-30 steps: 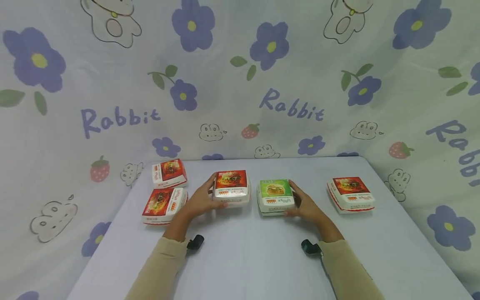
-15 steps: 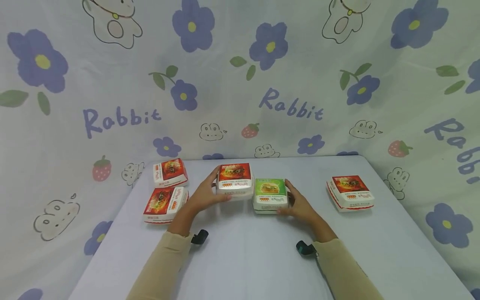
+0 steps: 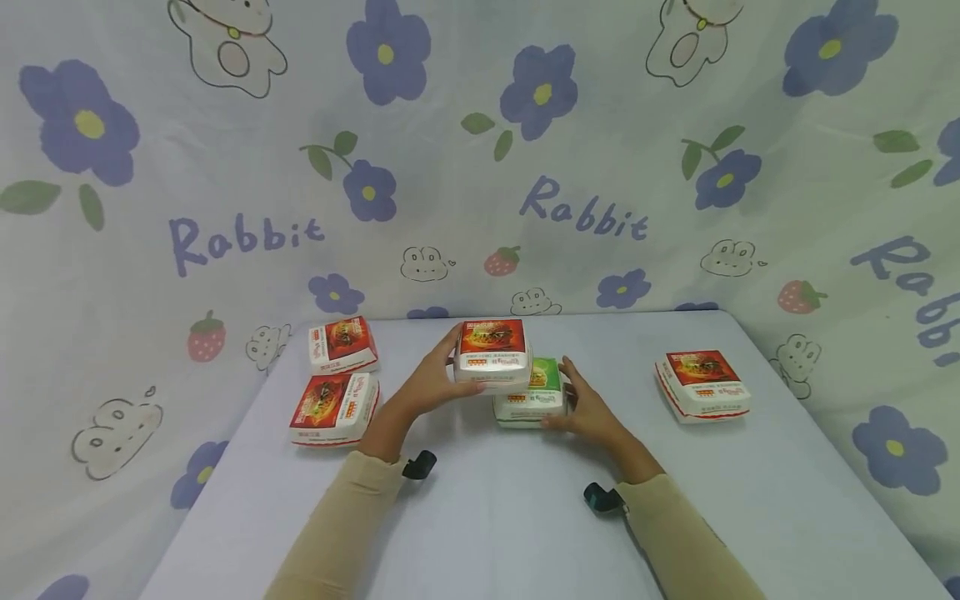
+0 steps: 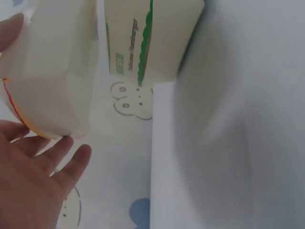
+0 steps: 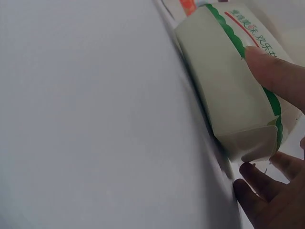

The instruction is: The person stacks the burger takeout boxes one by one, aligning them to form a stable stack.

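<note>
Fabric printed with violet flowers, rabbits and strawberries fills the back, above a white table. Tan sleeves reach in from the near edge. Of five burger boxes, three red-topped ones stand aside on the table: a front left box, a back left box just behind it, and a right-side box well apart. Between them, the held red box is up off the table, partly hiding the green-topped box, which sits on it; whether the two touch, I cannot tell. The left hand grips the red one by its left side, thumb on the near face; the right hand clasps the green one's right side. Both look like thin folded card: probably light, stiff at the corners, easily dented in the panels, slightly slick. Gentle pressure across opposite side walls, near the corners, should hold best. Smallest are the black wrist cameras.
</note>
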### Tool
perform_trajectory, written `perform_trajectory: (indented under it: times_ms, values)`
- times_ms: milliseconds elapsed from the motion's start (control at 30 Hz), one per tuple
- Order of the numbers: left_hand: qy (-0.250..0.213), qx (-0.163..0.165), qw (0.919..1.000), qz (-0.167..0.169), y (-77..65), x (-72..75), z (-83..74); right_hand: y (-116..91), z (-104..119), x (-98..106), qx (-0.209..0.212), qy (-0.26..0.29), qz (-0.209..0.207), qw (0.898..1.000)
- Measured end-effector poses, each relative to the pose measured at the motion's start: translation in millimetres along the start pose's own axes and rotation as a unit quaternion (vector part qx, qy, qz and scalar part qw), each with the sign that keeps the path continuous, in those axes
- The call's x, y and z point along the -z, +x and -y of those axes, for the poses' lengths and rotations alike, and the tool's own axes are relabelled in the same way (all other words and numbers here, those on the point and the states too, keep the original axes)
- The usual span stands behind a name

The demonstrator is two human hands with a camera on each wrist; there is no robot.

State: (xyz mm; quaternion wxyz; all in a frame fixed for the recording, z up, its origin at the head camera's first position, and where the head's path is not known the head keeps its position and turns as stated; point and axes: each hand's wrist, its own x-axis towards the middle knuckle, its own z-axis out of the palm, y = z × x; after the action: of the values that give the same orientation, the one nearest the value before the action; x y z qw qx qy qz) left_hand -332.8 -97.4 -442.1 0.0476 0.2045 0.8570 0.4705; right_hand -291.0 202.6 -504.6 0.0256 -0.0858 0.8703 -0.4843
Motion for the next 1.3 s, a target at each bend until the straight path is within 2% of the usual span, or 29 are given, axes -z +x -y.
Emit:
perform_trajectory:
  times_ms: [167,333,567,767,1033,1300]
  values:
    - [0.004,-0.010,0.9999,-0.002,5.2,-8.4,-6.6,-1,2,-3,0.008,0.000,0.003,1.000]
    - [0.013,-0.007,0.9999,-0.001,5.3,-10.9,-10.5,0,4,-5,0.008,-0.005,0.000,1.000]
    - [0.010,-0.024,0.9997,0.004,4.1,-14.0,-13.8,1,10,-11,0.020,0.002,0.007,1.000]
    - [0.015,-0.010,0.9998,0.006,0.6,-18.2,-16.7,-1,12,-14,0.023,-0.006,0.008,1.000]
    - [0.031,-0.015,0.9994,0.005,-0.5,-27.5,-14.5,-1,12,-14,0.015,0.000,0.002,1.000]
    - [0.040,-0.015,0.9991,0.004,0.6,-33.8,-15.4,1,10,-16,0.031,0.004,-0.006,1.000]
